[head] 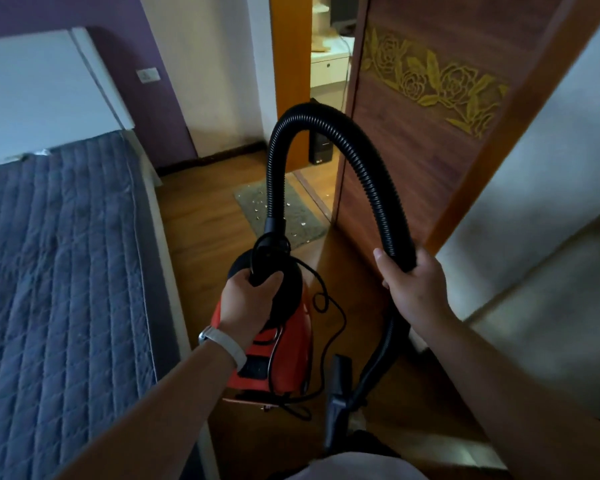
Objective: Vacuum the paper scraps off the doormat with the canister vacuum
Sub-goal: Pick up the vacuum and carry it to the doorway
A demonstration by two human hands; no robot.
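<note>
A red and black canister vacuum (pixel 284 344) hangs above the wooden floor, and my left hand (pixel 246 303) is shut on its black front handle. Its ribbed black hose (pixel 326 116) arches up and over to the right, where my right hand (pixel 409 285) grips it. The hose runs on down to a black nozzle (pixel 340 382) near my feet. A thin black power cord (pixel 329 306) dangles beside the canister. Ahead by the doorway lies a grey-green doormat (pixel 302 216) strewn with small pale paper scraps (pixel 257 207).
A bed with a quilted blue-grey cover (pixel 59 271) fills the left side. An open wooden door with a carved gold rose panel (pixel 413 133) stands on the right. A narrow strip of wooden floor (pixel 201 216) leads to the doorway.
</note>
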